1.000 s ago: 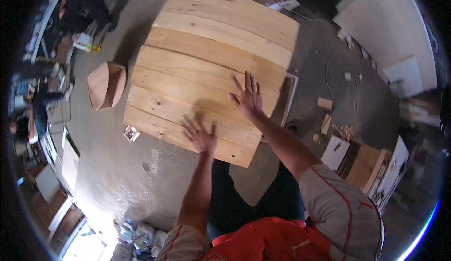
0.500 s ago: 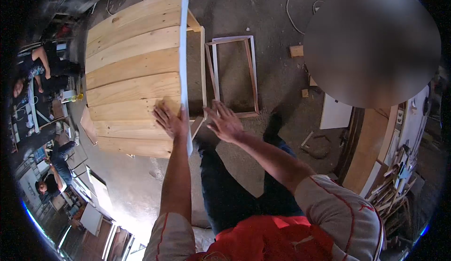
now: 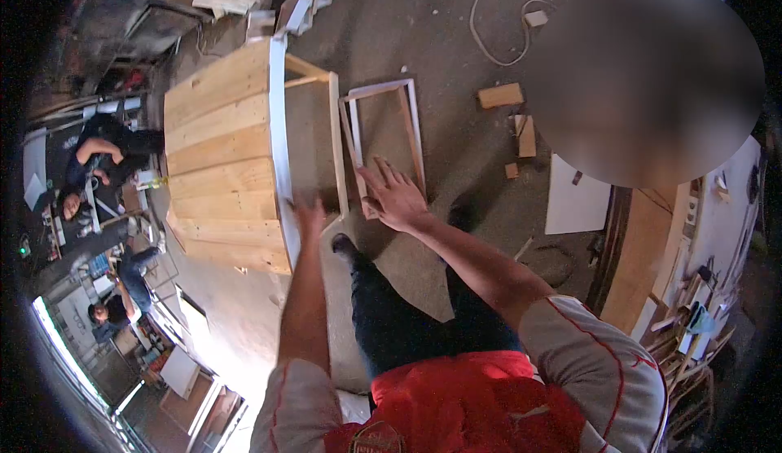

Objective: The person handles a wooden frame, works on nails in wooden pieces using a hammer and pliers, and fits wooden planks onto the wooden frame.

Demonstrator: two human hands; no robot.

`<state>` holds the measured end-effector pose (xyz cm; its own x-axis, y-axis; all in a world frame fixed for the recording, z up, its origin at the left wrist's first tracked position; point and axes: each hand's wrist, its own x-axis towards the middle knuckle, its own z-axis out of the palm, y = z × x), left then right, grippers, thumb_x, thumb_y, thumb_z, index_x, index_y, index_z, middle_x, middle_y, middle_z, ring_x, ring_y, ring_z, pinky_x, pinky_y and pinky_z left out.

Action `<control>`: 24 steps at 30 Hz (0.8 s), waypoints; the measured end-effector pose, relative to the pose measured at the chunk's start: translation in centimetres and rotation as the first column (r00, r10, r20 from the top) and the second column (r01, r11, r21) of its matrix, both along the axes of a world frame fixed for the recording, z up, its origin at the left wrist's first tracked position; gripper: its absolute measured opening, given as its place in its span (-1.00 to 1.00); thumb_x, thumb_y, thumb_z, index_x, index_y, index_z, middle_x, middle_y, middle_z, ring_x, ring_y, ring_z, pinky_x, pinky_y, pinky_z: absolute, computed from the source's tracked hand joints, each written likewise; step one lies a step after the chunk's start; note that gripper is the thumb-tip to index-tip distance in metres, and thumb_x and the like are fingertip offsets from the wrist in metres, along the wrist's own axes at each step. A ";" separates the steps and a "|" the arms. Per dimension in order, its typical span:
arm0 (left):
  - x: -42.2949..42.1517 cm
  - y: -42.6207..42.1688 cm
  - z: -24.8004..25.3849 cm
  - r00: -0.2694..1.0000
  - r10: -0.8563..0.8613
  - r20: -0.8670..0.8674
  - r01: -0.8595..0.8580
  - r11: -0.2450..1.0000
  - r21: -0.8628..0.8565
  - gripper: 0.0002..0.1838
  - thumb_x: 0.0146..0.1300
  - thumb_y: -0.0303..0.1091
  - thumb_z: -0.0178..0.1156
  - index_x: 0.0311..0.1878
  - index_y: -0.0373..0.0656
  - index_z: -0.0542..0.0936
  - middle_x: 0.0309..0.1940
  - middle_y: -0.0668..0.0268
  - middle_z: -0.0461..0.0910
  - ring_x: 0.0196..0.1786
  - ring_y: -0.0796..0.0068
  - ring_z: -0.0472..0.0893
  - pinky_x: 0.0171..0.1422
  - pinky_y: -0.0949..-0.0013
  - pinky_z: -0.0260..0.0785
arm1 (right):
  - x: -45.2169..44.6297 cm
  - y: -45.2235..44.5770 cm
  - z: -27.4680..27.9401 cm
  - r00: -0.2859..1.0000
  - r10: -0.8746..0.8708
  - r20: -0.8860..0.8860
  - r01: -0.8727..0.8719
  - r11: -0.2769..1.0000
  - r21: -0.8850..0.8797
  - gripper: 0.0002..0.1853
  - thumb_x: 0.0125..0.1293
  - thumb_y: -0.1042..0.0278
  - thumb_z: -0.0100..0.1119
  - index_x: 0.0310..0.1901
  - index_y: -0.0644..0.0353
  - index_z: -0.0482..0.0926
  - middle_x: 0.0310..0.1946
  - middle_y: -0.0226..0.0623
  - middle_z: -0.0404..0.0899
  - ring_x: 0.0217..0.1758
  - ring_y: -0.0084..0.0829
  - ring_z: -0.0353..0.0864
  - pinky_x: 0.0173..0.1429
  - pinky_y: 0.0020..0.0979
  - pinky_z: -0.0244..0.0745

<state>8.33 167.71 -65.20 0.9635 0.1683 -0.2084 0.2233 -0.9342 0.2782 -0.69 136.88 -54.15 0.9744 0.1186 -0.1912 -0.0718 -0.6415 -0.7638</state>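
A tabletop of pale wooden planks (image 3: 224, 180) has a white edge strip (image 3: 280, 143) along its right side, with light wooden framing (image 3: 336, 135) beyond it. My left hand (image 3: 307, 218) is beside the white edge near its lower end. Motion smears its fingers, and whether it touches the edge or holds anything cannot be made out. My right hand (image 3: 399, 199) has its fingers spread and holds nothing. In the view it overlaps the lower part of a small rectangular frame (image 3: 415, 119), brown and white, on the floor.
Wood blocks (image 3: 499, 95) and a white board (image 3: 577, 196) lie on the floor to the right, near a pale cable (image 3: 475, 29). Wood scraps (image 3: 692, 355) are heaped at far right. Two other people (image 3: 98, 156) are at the left. A blurred round patch covers the upper right.
My left hand has gone from lying on the planks to beside the white edge. My right hand is still spread. The view has shifted, showing more of the left side and the far end.
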 end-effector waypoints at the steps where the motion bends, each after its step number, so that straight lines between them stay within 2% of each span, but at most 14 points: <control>1: -1.1 -4.3 1.0 0.997 -0.061 -0.053 0.053 0.988 -0.147 -0.17 0.41 0.22 0.04 0.53 -0.20 0.19 0.50 -0.15 0.17 0.55 -0.18 0.15 0.59 0.01 0.05 | -0.3 -2.3 1.0 0.998 -0.026 0.058 0.028 0.998 -0.049 -0.24 0.49 -0.06 0.03 0.60 -0.22 -0.08 0.58 0.07 -0.07 0.63 0.08 0.00 0.57 0.10 0.08; 2: -2.6 -11.3 5.6 0.976 -0.038 -0.213 -0.014 0.971 -0.239 -0.24 0.43 0.16 0.05 0.48 -0.24 0.30 0.44 -0.17 0.30 0.51 -0.16 0.26 0.56 0.02 0.11 | -1.1 -4.6 1.9 0.992 -0.058 0.111 0.069 0.993 -0.101 -0.24 0.49 -0.07 0.02 0.60 -0.20 -0.06 0.56 0.08 -0.02 0.61 0.08 0.04 0.57 0.05 0.10; 3: -3.1 -15.9 7.6 0.944 -0.168 -0.285 0.023 0.893 -0.449 -0.41 0.49 0.03 0.02 0.28 -0.32 0.54 0.29 -0.11 0.51 0.35 -0.04 0.49 0.39 0.07 0.31 | -2.0 -6.8 2.9 0.983 -0.094 0.158 0.119 0.981 -0.156 -0.24 0.49 -0.08 0.02 0.60 -0.17 -0.05 0.54 0.08 0.03 0.59 0.08 0.09 0.56 0.00 0.12; 4: -4.8 -21.5 10.4 0.953 -0.150 -0.262 -0.036 0.806 -0.591 -0.50 0.55 -0.07 -0.05 0.05 -0.36 0.67 -0.03 0.10 0.71 -0.01 0.20 0.67 0.07 0.20 0.46 | -3.0 -9.1 4.2 0.974 -0.141 0.179 0.171 0.972 -0.163 -0.27 0.49 -0.06 0.02 0.59 -0.15 0.01 0.54 0.07 0.04 0.59 0.07 0.10 0.56 0.00 0.12; 7: -8.1 -32.9 14.6 0.921 -0.154 -0.357 -0.251 0.465 -0.849 -0.61 0.56 -0.20 -0.10 0.00 -0.27 0.66 -0.33 0.48 0.53 -0.35 0.67 0.41 -0.28 0.43 0.29 | -5.0 -15.9 8.2 0.945 -0.266 0.193 0.300 0.936 -0.182 -0.30 0.49 -0.06 0.02 0.57 -0.13 0.07 0.54 0.08 0.05 0.58 0.07 0.11 0.55 0.00 0.13; 9: -8.0 -39.8 19.9 0.861 -0.246 -0.444 -0.308 0.441 -0.843 -0.64 0.54 -0.25 -0.11 0.03 -0.23 0.64 -0.30 0.48 0.54 -0.35 0.69 0.39 -0.27 0.45 0.28 | -6.0 -20.2 10.6 0.896 -0.388 0.216 0.423 0.894 -0.147 -0.31 0.47 -0.05 0.04 0.55 -0.10 0.14 0.52 0.09 0.11 0.57 0.09 0.13 0.53 0.01 0.15; 13: -6.7 -50.1 20.1 0.777 -0.527 -0.345 -0.129 0.404 -0.906 -0.66 0.54 -0.24 -0.10 -0.06 -0.21 0.64 -0.32 0.44 0.55 -0.32 0.66 0.46 -0.24 0.47 0.32 | -8.2 -29.8 13.5 0.768 -0.577 0.277 0.635 0.744 -0.211 -0.29 0.43 -0.05 0.10 0.53 -0.04 0.17 0.48 0.08 0.18 0.54 0.11 0.17 0.50 0.00 0.22; 14: -6.8 -53.1 22.7 0.749 -0.579 -0.323 -0.051 0.435 -0.899 -0.63 0.58 -0.17 -0.07 -0.19 -0.20 0.62 -0.35 0.44 0.54 -0.30 0.65 0.48 -0.22 0.46 0.34 | -8.9 -32.1 13.4 0.741 -0.604 0.293 0.669 0.706 -0.233 -0.28 0.42 -0.05 0.11 0.53 -0.04 0.18 0.48 0.08 0.18 0.54 0.11 0.18 0.50 0.00 0.24; 17: -4.7 -61.3 24.3 0.599 -0.754 -0.270 0.073 0.387 -0.919 -0.55 0.56 0.02 -0.04 0.03 -0.18 0.62 -0.27 0.42 0.60 -0.24 0.58 0.55 -0.13 0.42 0.39 | -8.9 -38.3 16.7 0.633 -0.712 0.304 0.774 0.566 -0.284 -0.27 0.41 -0.09 0.13 0.52 -0.03 0.18 0.46 0.08 0.20 0.50 0.12 0.24 0.46 0.00 0.30; 18: -4.1 -64.1 23.7 0.560 -0.781 -0.275 0.039 0.356 -0.934 -0.54 0.53 0.06 0.02 0.00 -0.18 0.64 -0.29 0.42 0.62 -0.24 0.57 0.57 -0.08 0.43 0.42 | -9.2 -40.1 17.4 0.602 -0.744 0.289 0.796 0.533 -0.286 -0.27 0.41 -0.09 0.13 0.52 -0.04 0.18 0.46 0.09 0.21 0.50 0.13 0.25 0.46 0.00 0.30; 19: -1.9 -66.3 23.5 0.508 -0.826 -0.242 0.101 0.336 -0.936 -0.53 0.54 0.03 0.03 -0.01 -0.23 0.65 -0.26 0.39 0.64 -0.23 0.56 0.58 -0.08 0.42 0.42 | -7.7 -41.5 18.2 0.572 -0.773 0.275 0.815 0.497 -0.298 -0.27 0.41 -0.10 0.13 0.52 -0.04 0.17 0.46 0.09 0.21 0.49 0.13 0.25 0.46 0.00 0.30; 21: -2.8 -72.4 23.7 0.414 -0.895 -0.167 0.221 0.277 -0.935 -0.52 0.55 -0.02 0.04 -0.02 -0.32 0.66 -0.21 0.32 0.69 -0.20 0.55 0.58 -0.07 0.42 0.43 | -9.2 -46.1 19.0 0.489 -0.811 0.321 0.861 0.390 -0.327 -0.27 0.42 -0.10 0.12 0.53 -0.07 0.16 0.45 0.11 0.21 0.46 0.16 0.29 0.45 -0.02 0.32; 22: -2.2 -74.9 24.4 0.350 -0.917 -0.192 0.254 0.290 -0.923 -0.54 0.54 -0.02 0.06 -0.08 -0.29 0.67 -0.26 0.34 0.69 -0.22 0.59 0.57 -0.09 0.42 0.43 | -9.2 -48.0 19.2 0.459 -0.830 0.318 0.875 0.360 -0.324 -0.27 0.43 -0.11 0.11 0.53 -0.08 0.16 0.45 0.11 0.21 0.45 0.17 0.29 0.45 -0.02 0.31; 24: -1.5 -79.6 27.0 0.226 -0.965 -0.133 0.339 0.206 -0.918 -0.54 0.53 0.00 0.07 -0.11 -0.27 0.68 -0.27 0.35 0.68 -0.23 0.59 0.57 -0.11 0.43 0.43 | -9.6 -51.7 20.2 0.395 -0.866 0.307 0.901 0.300 -0.313 -0.29 0.44 -0.13 0.08 0.53 -0.08 0.17 0.44 0.11 0.21 0.45 0.16 0.30 0.45 -0.02 0.31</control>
